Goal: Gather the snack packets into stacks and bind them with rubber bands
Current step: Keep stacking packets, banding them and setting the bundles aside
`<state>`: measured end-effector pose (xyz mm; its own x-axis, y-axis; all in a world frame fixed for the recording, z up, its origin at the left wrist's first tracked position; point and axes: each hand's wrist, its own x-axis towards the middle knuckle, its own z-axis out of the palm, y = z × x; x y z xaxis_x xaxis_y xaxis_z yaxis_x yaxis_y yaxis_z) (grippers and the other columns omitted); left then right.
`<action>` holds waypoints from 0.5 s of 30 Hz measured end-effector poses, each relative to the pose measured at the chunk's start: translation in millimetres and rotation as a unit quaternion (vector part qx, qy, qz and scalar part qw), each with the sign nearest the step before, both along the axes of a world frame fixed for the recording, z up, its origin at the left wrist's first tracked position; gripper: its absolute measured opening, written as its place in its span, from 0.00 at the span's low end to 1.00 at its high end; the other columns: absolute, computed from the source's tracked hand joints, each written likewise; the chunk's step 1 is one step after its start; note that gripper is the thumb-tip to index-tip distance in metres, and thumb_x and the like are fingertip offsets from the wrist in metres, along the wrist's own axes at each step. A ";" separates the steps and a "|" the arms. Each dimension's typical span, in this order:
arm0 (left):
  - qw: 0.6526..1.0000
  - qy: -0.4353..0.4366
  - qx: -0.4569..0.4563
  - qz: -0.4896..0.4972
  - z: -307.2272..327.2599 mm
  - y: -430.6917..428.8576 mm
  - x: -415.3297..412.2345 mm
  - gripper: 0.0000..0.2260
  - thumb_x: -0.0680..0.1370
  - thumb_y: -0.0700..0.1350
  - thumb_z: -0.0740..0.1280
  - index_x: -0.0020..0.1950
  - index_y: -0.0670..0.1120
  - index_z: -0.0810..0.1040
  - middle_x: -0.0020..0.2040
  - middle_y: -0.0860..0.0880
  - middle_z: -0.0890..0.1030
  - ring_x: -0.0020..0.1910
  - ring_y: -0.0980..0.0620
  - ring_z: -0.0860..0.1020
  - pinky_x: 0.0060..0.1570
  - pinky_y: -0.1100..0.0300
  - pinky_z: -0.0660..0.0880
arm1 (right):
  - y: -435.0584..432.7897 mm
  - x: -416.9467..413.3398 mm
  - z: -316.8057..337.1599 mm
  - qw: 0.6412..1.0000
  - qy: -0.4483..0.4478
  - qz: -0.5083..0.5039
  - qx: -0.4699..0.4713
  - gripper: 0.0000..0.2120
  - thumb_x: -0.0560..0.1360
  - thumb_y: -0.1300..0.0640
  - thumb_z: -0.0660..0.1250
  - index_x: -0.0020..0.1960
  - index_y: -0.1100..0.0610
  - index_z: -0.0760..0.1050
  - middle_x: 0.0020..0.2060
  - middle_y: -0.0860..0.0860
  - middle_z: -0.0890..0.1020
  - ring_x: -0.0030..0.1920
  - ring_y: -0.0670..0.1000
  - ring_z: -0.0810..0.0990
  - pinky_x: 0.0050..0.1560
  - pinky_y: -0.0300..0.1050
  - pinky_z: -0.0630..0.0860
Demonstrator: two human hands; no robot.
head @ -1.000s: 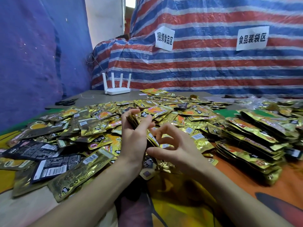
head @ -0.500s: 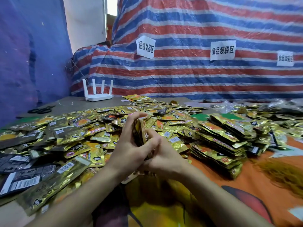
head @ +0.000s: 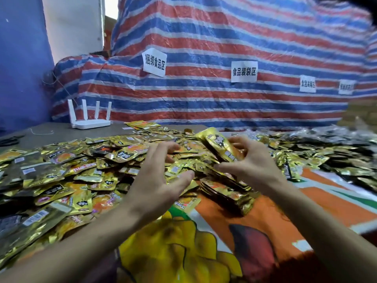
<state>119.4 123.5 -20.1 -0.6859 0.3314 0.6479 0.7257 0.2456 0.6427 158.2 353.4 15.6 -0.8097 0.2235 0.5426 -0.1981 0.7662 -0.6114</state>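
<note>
A wide heap of loose gold snack packets (head: 85, 166) covers the left and middle of the table. My right hand (head: 251, 166) grips a small stack of gold packets (head: 219, 145), tilted up above the heap. My left hand (head: 161, 180) hovers over the heap with fingers spread and holds nothing. Just below my right hand lies a pile of stacked packets (head: 226, 193) on the orange cloth. No rubber band shows on the stack in my hand.
A white router (head: 89, 119) stands at the far left of the table. A striped tarp wall (head: 204, 94) with paper signs closes the back. More packets (head: 336, 152) spread to the far right. The printed cloth (head: 265, 231) covers the near table.
Both hands held the stack together before. My left hand has let go and spread open over the heap, and my right hand has carried the stack up and to the right.
</note>
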 end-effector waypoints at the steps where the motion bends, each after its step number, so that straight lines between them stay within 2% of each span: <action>1: 1.000 -0.001 -0.008 -0.007 1.4 5.6 2.0 0.19 0.76 0.50 0.73 0.64 0.57 0.71 0.60 0.58 0.71 0.58 0.64 0.73 0.46 0.73 0.71 | 12.6 1.5 8.7 0.999 0.025 -0.036 0.023 0.35 0.62 0.50 0.84 0.66 0.54 0.77 0.53 0.49 0.82 0.50 0.47 0.80 0.47 0.39 0.76; 4: 0.999 -0.005 -0.028 -0.035 3.1 22.6 7.1 0.15 0.77 0.49 0.71 0.61 0.57 0.71 0.59 0.59 0.72 0.57 0.66 0.72 0.49 0.77 0.67 | 51.4 -6.2 27.7 0.992 0.048 -0.106 0.044 0.32 0.65 0.47 0.82 0.65 0.55 0.78 0.44 0.46 0.82 0.41 0.46 0.80 0.37 0.40 0.73; 6: 0.998 -0.004 -0.040 -0.051 3.0 34.1 9.9 0.13 0.78 0.48 0.71 0.59 0.57 0.73 0.58 0.59 0.74 0.57 0.68 0.71 0.50 0.79 0.65 | 79.9 -20.9 33.4 0.988 0.016 -0.146 0.040 0.32 0.66 0.46 0.81 0.65 0.56 0.76 0.46 0.47 0.81 0.42 0.52 0.80 0.41 0.45 0.75; 8: 0.996 0.000 -0.055 -0.063 1.4 45.0 11.7 0.11 0.78 0.47 0.70 0.59 0.55 0.75 0.57 0.57 0.75 0.56 0.67 0.72 0.51 0.78 0.65 | 108.3 -35.7 35.0 0.979 -0.034 -0.198 0.011 0.34 0.67 0.46 0.81 0.65 0.57 0.70 0.52 0.51 0.77 0.50 0.54 0.77 0.50 0.50 0.75; 11: 0.995 -0.003 -0.069 -0.075 -3.6 59.4 12.7 0.09 0.78 0.47 0.70 0.58 0.53 0.76 0.55 0.56 0.76 0.55 0.64 0.73 0.53 0.73 0.68 | 138.1 -55.1 27.7 0.968 -0.098 -0.229 0.001 0.31 0.66 0.48 0.82 0.58 0.56 0.68 0.52 0.54 0.76 0.49 0.54 0.75 0.47 0.51 0.72; 13: 0.994 -0.011 -0.075 -0.083 -6.4 68.1 12.2 0.09 0.78 0.47 0.70 0.57 0.55 0.76 0.54 0.57 0.76 0.54 0.65 0.73 0.50 0.75 0.67 | 149.9 -67.3 20.1 0.963 -0.126 -0.237 0.024 0.28 0.66 0.49 0.83 0.56 0.56 0.70 0.51 0.54 0.77 0.49 0.54 0.75 0.47 0.50 0.73; 15: 0.993 -0.018 -0.081 -0.089 -7.9 76.1 10.6 0.09 0.78 0.47 0.70 0.55 0.57 0.75 0.54 0.57 0.76 0.54 0.67 0.72 0.49 0.76 0.66 | 155.0 -78.1 13.1 0.960 -0.149 -0.234 0.027 0.27 0.67 0.48 0.82 0.55 0.56 0.71 0.49 0.54 0.78 0.50 0.55 0.77 0.51 0.53 0.77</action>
<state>130.0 199.7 -28.0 -0.6284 0.5475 0.5525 0.7444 0.2173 0.6314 80.1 508.4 28.6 -0.7481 0.5795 0.3233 0.3533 0.7603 -0.5452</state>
